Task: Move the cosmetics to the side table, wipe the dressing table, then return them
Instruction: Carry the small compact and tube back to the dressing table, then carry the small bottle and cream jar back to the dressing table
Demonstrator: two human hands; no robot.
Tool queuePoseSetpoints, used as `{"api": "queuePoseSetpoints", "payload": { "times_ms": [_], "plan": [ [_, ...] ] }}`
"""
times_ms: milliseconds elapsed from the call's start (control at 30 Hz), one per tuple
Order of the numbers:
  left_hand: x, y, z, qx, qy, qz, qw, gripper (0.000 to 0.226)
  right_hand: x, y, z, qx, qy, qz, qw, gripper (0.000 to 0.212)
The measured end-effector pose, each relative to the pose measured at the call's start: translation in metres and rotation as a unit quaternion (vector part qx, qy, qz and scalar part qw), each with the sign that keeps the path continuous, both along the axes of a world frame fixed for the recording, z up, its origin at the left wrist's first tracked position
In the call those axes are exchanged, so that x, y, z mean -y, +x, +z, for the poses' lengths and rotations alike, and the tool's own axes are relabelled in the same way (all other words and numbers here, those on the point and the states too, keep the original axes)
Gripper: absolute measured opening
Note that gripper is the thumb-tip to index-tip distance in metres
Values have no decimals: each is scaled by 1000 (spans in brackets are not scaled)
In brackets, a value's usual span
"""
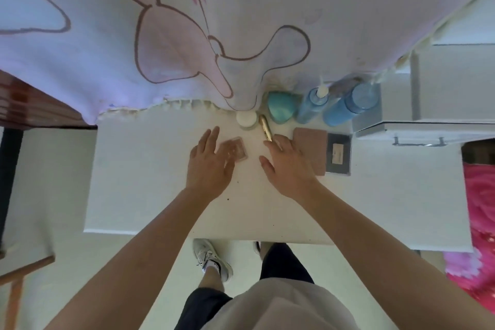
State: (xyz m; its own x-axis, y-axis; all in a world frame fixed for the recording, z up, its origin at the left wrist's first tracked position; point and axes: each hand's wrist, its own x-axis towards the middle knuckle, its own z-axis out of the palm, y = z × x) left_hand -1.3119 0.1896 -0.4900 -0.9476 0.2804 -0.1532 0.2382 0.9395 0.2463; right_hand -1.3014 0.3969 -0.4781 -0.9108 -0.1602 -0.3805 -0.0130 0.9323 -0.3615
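Note:
On the white dressing table (150, 182) my left hand (210, 161) lies with straight fingers over a small pink compact (235, 149). My right hand (288, 163), fingers extended, reaches beside a gold tube (265, 128); its fingertips touch the tube's near end. Behind them stand a white jar (246, 119), a teal heart-shaped case (280, 107), a blue pump bottle (313, 106) and a bigger blue bottle (348, 104). A pink palette (313, 150) and a grey box (338, 154) lie just right of my right hand.
A white curtain with pink drawings (187, 35) hangs over the table's back edge. A white cabinet with a handle (442, 104) stands at the right. A dark wooden piece of furniture (32, 104) is at the left. A pink rug (479, 236) lies at the right.

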Motion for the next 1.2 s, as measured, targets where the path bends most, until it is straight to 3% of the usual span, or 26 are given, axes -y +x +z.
{"api": "queuePoseSetpoints", "payload": {
  "times_ms": [200,333,533,633,833,1067,1200],
  "plan": [
    [64,8,64,-140,0,97,985,42,48,-18,66,-101,-40,68,992,38],
    [145,34,116,-199,-13,180,963,45,129,-22,108,-178,-51,124,975,51],
    [320,136,188,-233,-65,292,925,54,304,11,160,-310,-100,252,911,50],
    [421,223,217,-217,-129,369,895,60,421,45,177,-325,-133,327,877,51],
    [564,394,277,-237,-167,535,794,62,633,140,223,-330,-182,480,792,60],
    [638,516,279,-232,-185,657,693,63,794,248,228,-274,-232,597,717,59],
    [676,549,260,-204,-196,688,668,62,871,287,210,-247,-241,651,676,61]
  ]
}}
